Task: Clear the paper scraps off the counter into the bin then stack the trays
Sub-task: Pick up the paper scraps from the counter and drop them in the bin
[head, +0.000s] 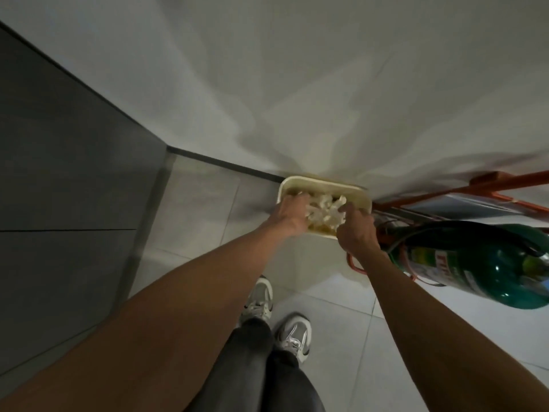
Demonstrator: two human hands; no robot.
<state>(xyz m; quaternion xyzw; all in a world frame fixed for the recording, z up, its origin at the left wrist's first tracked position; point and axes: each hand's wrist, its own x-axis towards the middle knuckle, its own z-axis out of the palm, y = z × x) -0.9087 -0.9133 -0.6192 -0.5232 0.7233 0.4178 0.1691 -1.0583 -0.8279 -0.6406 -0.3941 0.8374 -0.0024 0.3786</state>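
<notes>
A cream rectangular bin (320, 185) stands on the tiled floor against the white wall. A bunch of crumpled white paper scraps (414, 211) sits over its opening, pressed between both hands. My left hand (289, 215) cups the scraps from the left side, fingers curled over the bin's rim. My right hand (355, 226) closes on them from the right. No counter and no trays are in view.
A green gas cylinder (481, 263) with a hose lies beside an orange metal frame (475, 188) just right of the bin. A dark grey cabinet panel (59, 173) fills the left. My shoes (276, 316) stand on pale floor tiles below the bin.
</notes>
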